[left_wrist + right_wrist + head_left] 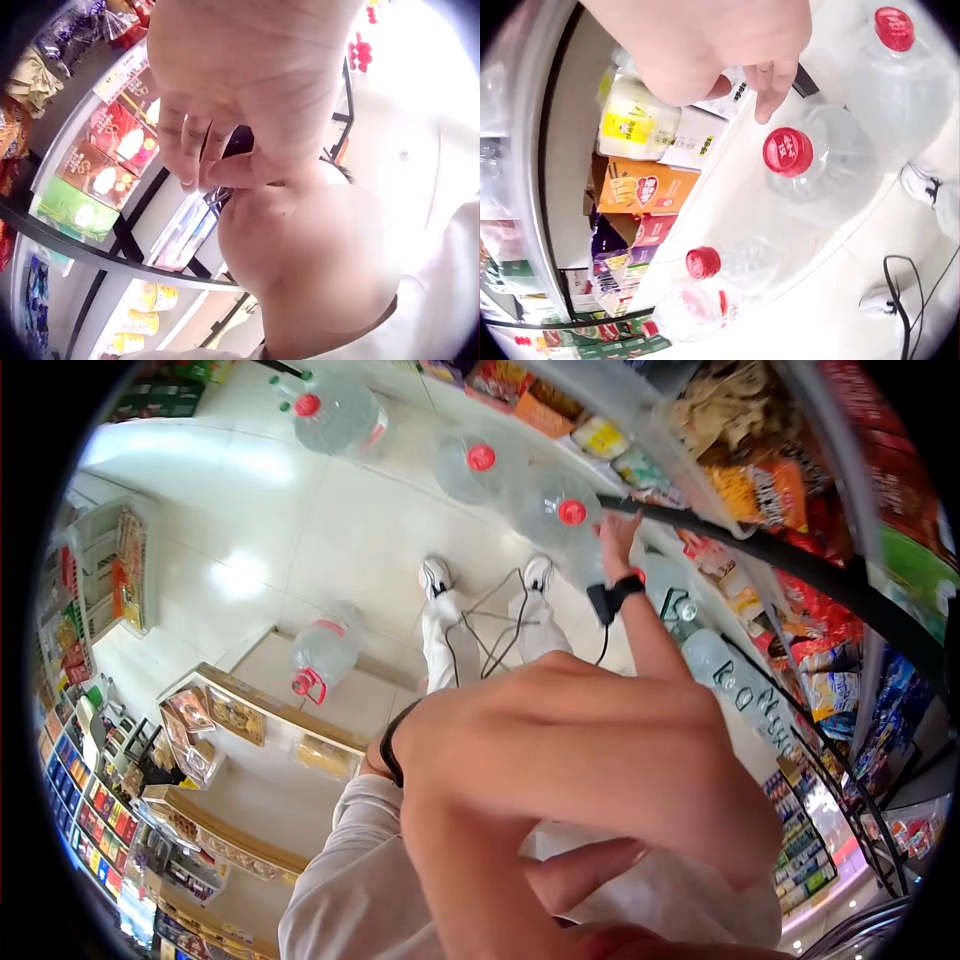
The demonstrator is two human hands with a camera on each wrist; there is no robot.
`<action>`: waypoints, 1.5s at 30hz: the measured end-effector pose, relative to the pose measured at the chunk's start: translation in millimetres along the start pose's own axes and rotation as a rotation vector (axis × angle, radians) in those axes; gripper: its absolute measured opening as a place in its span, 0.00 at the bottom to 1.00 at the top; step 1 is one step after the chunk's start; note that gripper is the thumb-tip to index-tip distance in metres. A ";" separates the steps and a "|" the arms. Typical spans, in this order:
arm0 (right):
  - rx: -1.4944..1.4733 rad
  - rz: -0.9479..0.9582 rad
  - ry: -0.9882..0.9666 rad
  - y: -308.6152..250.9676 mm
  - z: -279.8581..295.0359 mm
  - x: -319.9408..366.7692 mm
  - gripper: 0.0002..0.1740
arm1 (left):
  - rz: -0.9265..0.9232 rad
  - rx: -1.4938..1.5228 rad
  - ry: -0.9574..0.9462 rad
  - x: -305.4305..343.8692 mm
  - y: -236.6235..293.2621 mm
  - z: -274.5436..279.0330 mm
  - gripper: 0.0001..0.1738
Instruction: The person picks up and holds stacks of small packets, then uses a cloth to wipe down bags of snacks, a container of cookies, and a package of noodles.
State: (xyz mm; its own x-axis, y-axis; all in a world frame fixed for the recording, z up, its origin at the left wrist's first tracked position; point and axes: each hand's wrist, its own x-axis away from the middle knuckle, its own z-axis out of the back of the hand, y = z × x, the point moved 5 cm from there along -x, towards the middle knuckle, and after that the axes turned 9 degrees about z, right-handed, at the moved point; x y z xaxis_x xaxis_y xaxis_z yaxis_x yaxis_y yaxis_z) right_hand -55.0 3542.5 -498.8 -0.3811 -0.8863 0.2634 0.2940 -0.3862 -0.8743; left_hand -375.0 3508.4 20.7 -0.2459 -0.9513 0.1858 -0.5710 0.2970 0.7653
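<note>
My left hand (570,750) is raised close to the head camera, large and blurred. In the left wrist view its palm (247,75) faces the lens, with bent fingers near the thumb beside a small dark thing (241,139); whether they hold it is unclear. My right hand (618,545) is over the row of large clear bottles at the shelf. In the right wrist view this hand (720,45) has loosely bent fingers, no object between them, close to a red-capped bottle (832,165). That bottle stands upright on the floor.
More red-capped bottles (340,420) stand on the pale tiled floor (370,500). Another bottle (328,650) is at the left. Snack shelves (760,495) run along the right, and a wood-edged counter (270,710) stands at the left. Dark cables (500,625) cross near the shoes.
</note>
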 end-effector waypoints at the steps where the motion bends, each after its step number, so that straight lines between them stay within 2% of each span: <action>1: -0.152 -0.104 0.003 -30.8 0.5 34.1 0.49 | 0.132 -0.176 0.056 13.5 11.5 -6.4 0.08; 2: -0.183 -0.094 -0.046 -37.9 3.3 47.8 0.48 | 0.119 -0.244 0.046 22.3 23.0 -10.6 0.08; 4: -0.213 -0.077 -0.071 -54.3 5.7 76.7 0.47 | -0.061 -0.258 -0.005 37.3 50.7 -28.9 0.06; 7: -0.374 -0.162 0.019 -116.9 15.2 110.0 0.47 | -0.319 -0.240 -0.103 75.5 91.7 -67.9 0.05; 10: -0.394 -0.160 -0.007 -170.5 29.8 119.6 0.44 | -0.502 -0.259 -0.198 115.6 129.5 -104.3 0.04; 13: -0.440 -0.032 -0.036 -209.6 46.5 117.6 0.42 | -0.617 -0.278 -0.291 156.6 161.8 -129.5 0.05; 14: -0.444 0.012 0.015 -241.5 56.5 129.4 0.37 | -0.657 -0.289 -0.316 169.9 171.1 -139.2 0.05; 17: -0.595 0.074 0.064 -246.7 67.3 114.9 0.30 | -0.735 -0.348 -0.337 204.0 199.7 -165.1 0.07; 18: -0.481 0.280 0.041 -233.1 72.9 96.3 0.28 | -0.750 -0.368 -0.327 214.2 208.0 -173.8 0.08; 20: -0.477 0.390 0.011 -246.7 77.1 102.8 0.26 | -0.756 -0.417 -0.301 231.1 222.7 -188.4 0.09; 23: -0.806 0.015 -0.059 -285.0 113.8 134.1 0.27 | -0.637 -0.577 -0.261 255.1 242.3 -191.8 0.11; 24: -0.778 0.070 0.050 -308.2 124.9 154.2 0.27 | -0.593 -0.656 -0.325 259.6 247.2 -181.7 0.09; 25: -0.740 0.123 0.158 -335.1 135.8 177.1 0.27 | -0.670 -0.590 -0.424 255.8 248.5 -182.2 0.07; 26: -0.747 0.136 0.153 -338.0 148.2 182.4 0.27 | -0.739 -0.522 -0.531 252.4 249.3 -182.3 0.05; 27: -0.753 0.145 0.144 -338.9 156.8 188.3 0.27 | -0.910 -0.298 -0.649 244.3 245.2 -184.6 0.06; 29: -0.775 0.183 0.188 -337.7 177.8 198.5 0.25 | -1.068 -0.214 -0.655 243.8 246.6 -179.1 0.12; 31: -0.808 0.249 0.240 -329.1 196.3 205.4 0.22 | -1.051 -0.453 -0.490 243.4 251.9 -171.2 0.14; 35: -0.720 0.226 0.307 -322.2 236.3 229.6 0.20 | -1.031 -0.553 -0.540 234.2 262.7 -169.6 0.13; 36: -0.711 0.231 0.381 -344.2 238.1 250.9 0.19 | -1.025 -0.567 -0.563 232.5 265.2 -169.6 0.13; 39: -0.706 0.226 0.411 -372.0 234.4 288.6 0.19 | -1.002 -0.609 -0.626 229.3 275.3 -167.3 0.12; 42: -0.672 0.095 0.440 -380.1 228.1 316.1 0.18 | -0.967 -0.634 -0.656 217.4 283.8 -155.0 0.11; 45: -0.646 0.097 0.453 -390.9 220.0 326.3 0.18 | -0.950 -0.624 -0.702 208.9 285.3 -147.4 0.11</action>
State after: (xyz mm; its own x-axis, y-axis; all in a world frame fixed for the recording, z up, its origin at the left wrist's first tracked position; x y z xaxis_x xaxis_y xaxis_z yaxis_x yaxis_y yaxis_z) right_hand -101.4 3348.0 18.5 -0.7400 -0.6645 0.1036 -0.1694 0.0351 -0.9849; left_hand -473.8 3382.4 368.6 -0.4109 -0.4670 -0.7830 -0.3393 -0.7189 0.6067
